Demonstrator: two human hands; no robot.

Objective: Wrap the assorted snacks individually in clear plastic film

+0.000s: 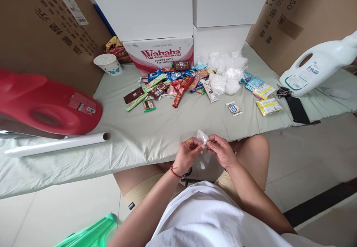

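A small clear plastic bag [202, 136] is pinched between both hands just over the table's front edge. My left hand [188, 152] grips it from the left with thumb and fingers together; a ring and a red wrist cord show on that side. From the right, my right hand [222, 150] pinches the bag with its fingertips. Whether anything lies inside the bag cannot be made out. Beyond the hands a heap of wrapped snacks [181, 87] lies on the table, beside a pile of clear plastic bags [227, 70]. One small wrapped biscuit [234, 108] lies apart.
The cloth-covered table [134, 132] holds a red jug [67, 109] and white tube [58, 143] at left, and a paper cup [108, 64]. On the right are yellow-white packets [269, 106], a black phone [298, 109], keys [283, 91] and a white detergent bottle [315, 67]. Boxes [158, 52] stand behind.
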